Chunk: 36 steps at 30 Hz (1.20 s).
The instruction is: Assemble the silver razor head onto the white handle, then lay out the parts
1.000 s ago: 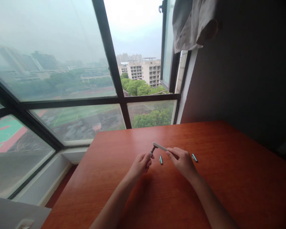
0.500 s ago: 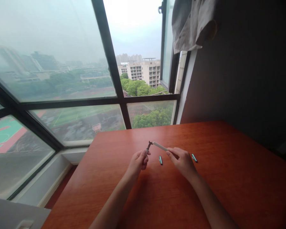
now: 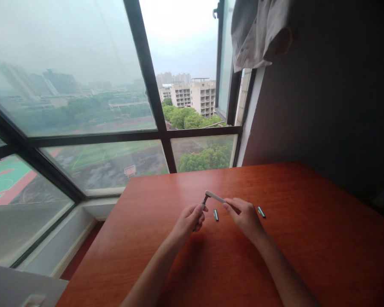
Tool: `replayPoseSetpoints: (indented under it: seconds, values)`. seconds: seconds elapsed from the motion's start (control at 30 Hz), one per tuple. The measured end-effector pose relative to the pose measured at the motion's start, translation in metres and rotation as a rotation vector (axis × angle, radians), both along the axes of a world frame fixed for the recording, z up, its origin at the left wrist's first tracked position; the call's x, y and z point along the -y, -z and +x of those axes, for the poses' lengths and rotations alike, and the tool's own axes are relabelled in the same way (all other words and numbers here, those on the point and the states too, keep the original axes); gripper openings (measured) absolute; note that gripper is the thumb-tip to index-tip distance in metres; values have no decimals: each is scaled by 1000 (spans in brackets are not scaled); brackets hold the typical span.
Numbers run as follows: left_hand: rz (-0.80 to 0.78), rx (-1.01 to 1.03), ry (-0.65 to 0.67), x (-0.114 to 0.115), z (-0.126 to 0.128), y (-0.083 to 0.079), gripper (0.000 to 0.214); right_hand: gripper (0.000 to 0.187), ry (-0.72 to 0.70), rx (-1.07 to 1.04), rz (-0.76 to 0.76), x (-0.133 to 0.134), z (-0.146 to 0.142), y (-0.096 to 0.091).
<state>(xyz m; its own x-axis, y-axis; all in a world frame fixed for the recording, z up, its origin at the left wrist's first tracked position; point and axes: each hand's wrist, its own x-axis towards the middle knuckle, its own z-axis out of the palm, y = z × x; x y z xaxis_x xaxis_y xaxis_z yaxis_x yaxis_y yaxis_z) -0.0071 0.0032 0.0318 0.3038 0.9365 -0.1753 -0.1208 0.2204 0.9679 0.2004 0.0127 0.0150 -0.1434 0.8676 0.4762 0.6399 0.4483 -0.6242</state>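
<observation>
Both my hands are raised a little over the red-brown wooden table [image 3: 307,238]. My right hand [image 3: 245,216] pinches the near end of a slim white stick-like handle [image 3: 215,196] that points up and left. My left hand [image 3: 190,219] is closed on a small dark metal piece [image 3: 205,200] joined to the handle's far tip. Two small teal cylinders lie on the table: one [image 3: 215,214] between my hands, the other [image 3: 261,211] just right of my right hand.
A big window with dark frames [image 3: 147,85] stands beyond the table's far edge. A pale cloth [image 3: 259,30] hangs at the top right beside a dark wall [image 3: 333,94]. A white ledge [image 3: 83,221] runs below the glass on the left.
The dark piece in my left hand swung out to the left half a second ago; now it is back close under the handle's tip. My right hand has barely moved.
</observation>
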Motion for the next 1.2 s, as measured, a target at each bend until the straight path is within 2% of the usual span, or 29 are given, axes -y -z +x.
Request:
replayPoseSetpoints:
  seconds: [0.2, 0.53, 0.83, 1.1, 1.2]
  values:
    - [19, 53, 63, 0, -2, -1, 41, 26, -8, -1, 8, 0, 0, -2]
    - [41, 73, -65, -3, -4, -2, 36, 29, 8, 4, 16, -1, 2, -3]
    - [26, -12, 26, 1, 4, 7, 42, 27, -17, 18, 22, 0, -1, -1]
    - [72, 19, -76, -2, -1, -1, 40, 27, 4, 15, 21, 0, 1, -2]
    - [71, 6, -66, -3, -2, -1, 41, 28, 6, 17, 26, 0, 0, -1]
